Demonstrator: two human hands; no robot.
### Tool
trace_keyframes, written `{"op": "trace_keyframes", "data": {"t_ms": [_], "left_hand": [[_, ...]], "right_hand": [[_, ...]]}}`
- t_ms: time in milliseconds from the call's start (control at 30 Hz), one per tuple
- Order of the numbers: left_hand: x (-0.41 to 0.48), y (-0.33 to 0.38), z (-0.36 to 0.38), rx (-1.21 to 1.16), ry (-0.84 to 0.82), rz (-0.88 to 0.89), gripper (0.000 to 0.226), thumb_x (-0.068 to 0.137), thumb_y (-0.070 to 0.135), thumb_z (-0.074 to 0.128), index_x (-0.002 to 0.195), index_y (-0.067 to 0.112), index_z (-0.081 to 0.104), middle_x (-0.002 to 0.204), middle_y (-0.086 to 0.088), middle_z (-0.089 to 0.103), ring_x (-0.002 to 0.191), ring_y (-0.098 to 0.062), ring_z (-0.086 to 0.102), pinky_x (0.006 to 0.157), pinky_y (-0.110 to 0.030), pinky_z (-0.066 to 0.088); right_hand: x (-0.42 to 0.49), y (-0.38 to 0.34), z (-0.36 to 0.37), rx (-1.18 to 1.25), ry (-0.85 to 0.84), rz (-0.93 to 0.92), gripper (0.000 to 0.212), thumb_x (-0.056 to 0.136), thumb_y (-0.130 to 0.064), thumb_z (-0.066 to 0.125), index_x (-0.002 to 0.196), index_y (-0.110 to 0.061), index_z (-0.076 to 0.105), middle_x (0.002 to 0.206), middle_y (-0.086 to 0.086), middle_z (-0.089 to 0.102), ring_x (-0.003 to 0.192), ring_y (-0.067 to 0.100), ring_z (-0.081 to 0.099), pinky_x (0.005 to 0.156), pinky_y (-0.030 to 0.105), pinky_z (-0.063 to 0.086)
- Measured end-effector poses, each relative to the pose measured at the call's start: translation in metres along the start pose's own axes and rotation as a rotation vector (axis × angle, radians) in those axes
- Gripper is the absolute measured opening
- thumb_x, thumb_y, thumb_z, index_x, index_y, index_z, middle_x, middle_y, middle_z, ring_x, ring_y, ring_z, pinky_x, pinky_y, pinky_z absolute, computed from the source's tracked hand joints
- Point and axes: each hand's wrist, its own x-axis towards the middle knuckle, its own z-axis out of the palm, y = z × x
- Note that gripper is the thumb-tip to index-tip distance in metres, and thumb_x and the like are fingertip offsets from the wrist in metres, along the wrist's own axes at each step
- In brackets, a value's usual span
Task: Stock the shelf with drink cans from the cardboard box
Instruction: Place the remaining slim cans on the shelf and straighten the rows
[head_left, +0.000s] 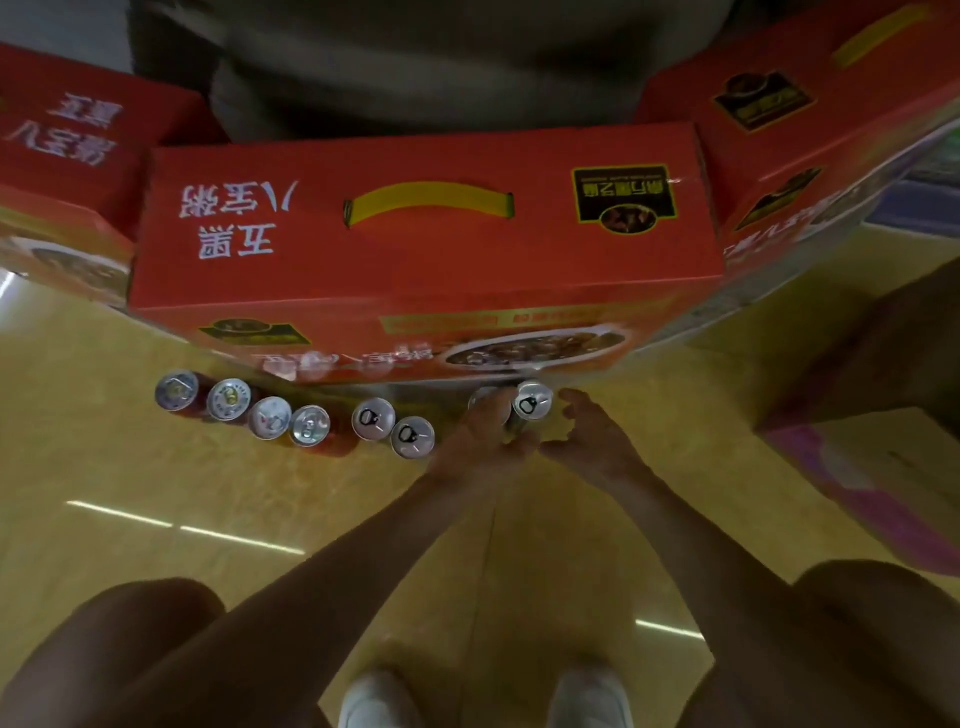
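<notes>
Can stood upright between both hands; left hand gripped its side, right hand just beside, fingers spread, empty.

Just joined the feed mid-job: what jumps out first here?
The big red box with a yellow handle fills the middle, flanked by more red boxes. A row of cans stands on the floor in front of it, silver tops up. At the row's right end the left hand seems to grip a can, while the right hand is open beside it.
</notes>
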Motion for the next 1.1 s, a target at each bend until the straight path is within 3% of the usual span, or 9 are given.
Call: {"op": "trace_keyframes", "data": {"t_ms": [167,267,367,433,533,700,800,900,1100], "left_hand": [[0.026,-0.009,0.003,-0.055,-0.056,0.028,0.033,0.097,0.016,0.059,0.131,0.018,0.057,0.123,0.002,0.064,0.111,-0.014,0.061,0.084,-0.02,0.052],[0.03,-0.009,-0.002,-0.122,-0.071,0.03,0.039,0.096,0.004,0.059,0.134,0.01,0.055,0.125,-0.005,0.062,0.116,-0.022,0.059,0.099,-0.042,0.053],[0.029,-0.012,-0.008,-0.204,-0.091,0.036,0.047,0.096,-0.006,0.057,0.135,0.018,0.05,0.103,0.004,0.057,0.102,-0.015,0.057,0.092,-0.037,0.05],[0.029,-0.017,-0.01,-0.204,-0.104,0.047,0.048,0.095,-0.004,0.06,0.134,0.023,0.05,0.11,0.005,0.059,0.111,-0.015,0.06,0.087,-0.032,0.05],[0.032,-0.02,-0.013,-0.225,-0.117,0.022,0.051,0.096,0.008,0.065,0.144,0.022,0.049,0.136,0.005,0.054,0.131,-0.016,0.05,0.107,-0.042,0.048],[0.031,-0.008,-0.011,-0.278,-0.192,0.055,0.047,0.098,0.042,0.062,0.142,0.029,0.052,0.135,0.008,0.059,0.123,-0.015,0.058,0.101,-0.038,0.052],[0.029,-0.007,-0.011,-0.292,-0.277,0.112,0.069,0.092,0.05,0.066,0.152,0.031,0.038,0.143,0.011,0.053,0.128,-0.011,0.054,0.101,-0.028,0.051],[0.024,-0.015,-0.01,-0.319,-0.392,0.155,0.086,0.092,0.027,0.075,0.159,0.034,0.02,0.148,0.011,0.05,0.129,-0.007,0.054,0.099,-0.026,0.054],[0.012,-0.029,0.002,-0.372,-0.373,0.173,0.075,0.092,0.008,0.074,0.152,0.028,0.032,0.141,0.005,0.058,0.129,-0.007,0.057,0.108,-0.04,0.05]], "right_hand": [[0.027,0.002,0.016,-0.008,0.055,-0.081,0.079,0.08,-0.036,0.08,0.146,-0.022,0.039,0.137,0.007,0.055,0.125,0.027,0.056,0.089,0.04,0.052],[0.034,-0.003,0.019,0.005,0.081,-0.099,0.069,0.084,-0.034,0.078,0.142,-0.018,0.045,0.134,0.006,0.06,0.122,0.029,0.058,0.091,0.039,0.049],[0.032,-0.002,0.02,0.028,0.124,-0.114,0.066,0.083,-0.039,0.079,0.14,-0.024,0.049,0.133,0.003,0.063,0.121,0.028,0.06,0.094,0.041,0.049],[0.027,-0.001,0.018,-0.012,0.123,-0.114,0.064,0.083,-0.046,0.077,0.139,-0.028,0.049,0.131,0.001,0.064,0.118,0.027,0.061,0.09,0.042,0.051],[0.02,-0.003,0.008,-0.028,0.078,-0.113,0.058,0.085,-0.049,0.073,0.132,-0.026,0.047,0.122,0.0,0.065,0.109,0.026,0.064,0.081,0.042,0.053],[-0.007,-0.008,-0.015,0.15,-0.017,-0.187,0.045,0.091,-0.041,0.071,0.127,-0.024,0.051,0.121,-0.006,0.061,0.108,0.009,0.062,0.09,0.036,0.053],[-0.026,-0.016,-0.027,0.349,-0.07,-0.229,0.029,0.094,-0.026,0.068,0.122,-0.026,0.059,0.112,-0.008,0.068,0.099,-0.003,0.065,0.086,0.03,0.053],[-0.037,-0.021,-0.033,0.45,-0.112,-0.236,0.03,0.095,-0.035,0.067,0.124,-0.034,0.062,0.111,-0.016,0.071,0.105,0.003,0.067,0.094,0.034,0.056],[-0.053,-0.03,-0.038,0.485,-0.134,-0.28,0.049,0.088,-0.051,0.068,0.132,-0.036,0.056,0.123,-0.013,0.069,0.113,0.006,0.066,0.096,0.037,0.057]]}}
